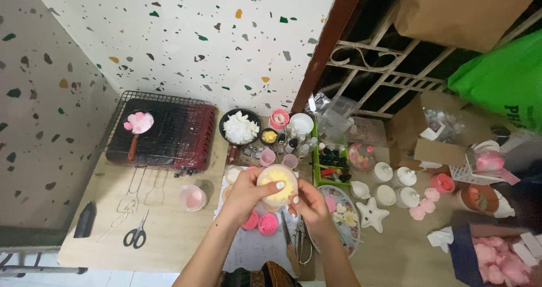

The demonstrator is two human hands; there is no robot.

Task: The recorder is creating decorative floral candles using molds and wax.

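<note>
Centrally, just below the middle of the frame, both hands meet on a pale mould (278, 184) with yellow inside it. The left hand (244, 195) wraps its left side, thumb lying across the front, fingers closed on it. The right hand (309, 203) presses against its lower right edge, fingertips pinched on the rim. So the mould sits between the two palms, raised above the table (169, 230) and tilted toward the camera.

Directly under the hands lie two pink discs (267, 224) on a grey mat (248, 250). Left of them stands a pink cup (192, 198), and further toward the lower left lie scissors (136, 237). A red grill (164, 134) fills the left centre, with a pink flower (139, 122) resting on its mesh. Above the hands is a black pan (240, 127) of white pieces. Right of the hands sit a patterned plate (345, 208), a white star (372, 214) and a green tray (332, 164) of small bottles.
</note>
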